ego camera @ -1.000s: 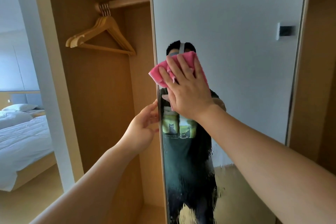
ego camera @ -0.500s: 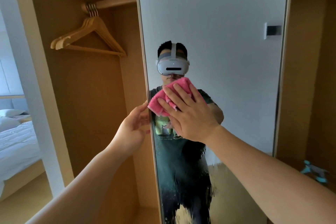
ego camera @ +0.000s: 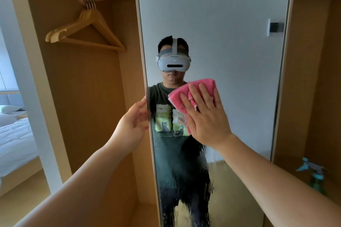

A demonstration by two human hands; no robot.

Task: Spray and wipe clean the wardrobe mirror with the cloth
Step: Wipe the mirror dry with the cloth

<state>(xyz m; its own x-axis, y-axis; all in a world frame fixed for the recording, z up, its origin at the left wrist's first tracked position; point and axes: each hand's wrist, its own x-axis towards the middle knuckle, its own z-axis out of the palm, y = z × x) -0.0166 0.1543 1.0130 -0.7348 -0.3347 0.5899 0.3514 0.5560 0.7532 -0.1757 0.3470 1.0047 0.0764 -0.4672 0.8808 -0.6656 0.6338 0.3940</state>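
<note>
My right hand (ego camera: 206,116) lies flat, fingers straight, pressing the pink cloth (ego camera: 178,97) on the mirror (ego camera: 230,24). The cloth peeks out above and left of those fingers. My left hand (ego camera: 131,125) holds the mirror's side edge, fingers curled round it. The spray bottle (ego camera: 313,173) stands low, right of my right fingers.

The mirror (ego camera: 230,24) is smooth, glossy glass, clear in its upper part and filmed with wet, beaded streaks lower down. The cloth (ego camera: 184,97) is pink fabric with a soft, fuzzy nap, and the wardrobe (ego camera: 88,97) panels are matt, light wood-grain board. The hangers (ego camera: 88,29) are smooth pale wood with shiny metal hooks (ego camera: 89,2), the spray bottle (ego camera: 316,177) is translucent green plastic with a teal trigger, and the bedding (ego camera: 14,138) is white, creased cloth.
</note>
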